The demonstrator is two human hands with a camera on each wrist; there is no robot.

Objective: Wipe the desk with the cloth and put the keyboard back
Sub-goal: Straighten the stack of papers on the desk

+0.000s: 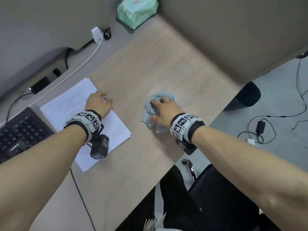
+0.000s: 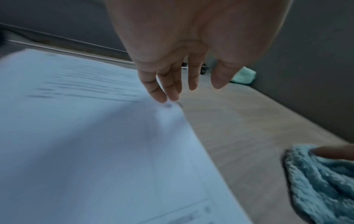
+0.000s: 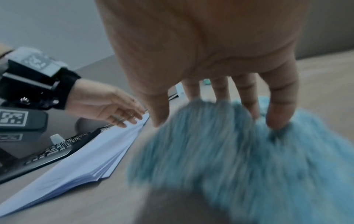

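A crumpled light-blue cloth (image 1: pixel 150 111) (image 2: pixel 316 181) (image 3: pixel 229 151) lies mid-desk on the pale wooden desk (image 1: pixel 166 64). My right hand (image 1: pixel 158 104) (image 3: pixel 220 97) presses down on it with fairly straight fingers; the cloth is blurred in the right wrist view. My left hand (image 1: pixel 104 99) (image 2: pixel 191 84) rests relaxed, fingertips touching the far corner of a white paper stack (image 1: pixel 70 104) (image 2: pixel 86 136) (image 3: pixel 86 163). A black keyboard (image 1: pixel 20 134) (image 3: pixel 57 148) sits at the desk's left, partly out of the head view, beside the papers.
A green wipes pack (image 1: pixel 137 11) stands at the desk's far corner. A white charger (image 1: pixel 96 35) with its cable runs along the back ledge. Grey partitions wall two sides. A dark bin (image 1: pixel 245 97) and loose cables sit on the floor right.
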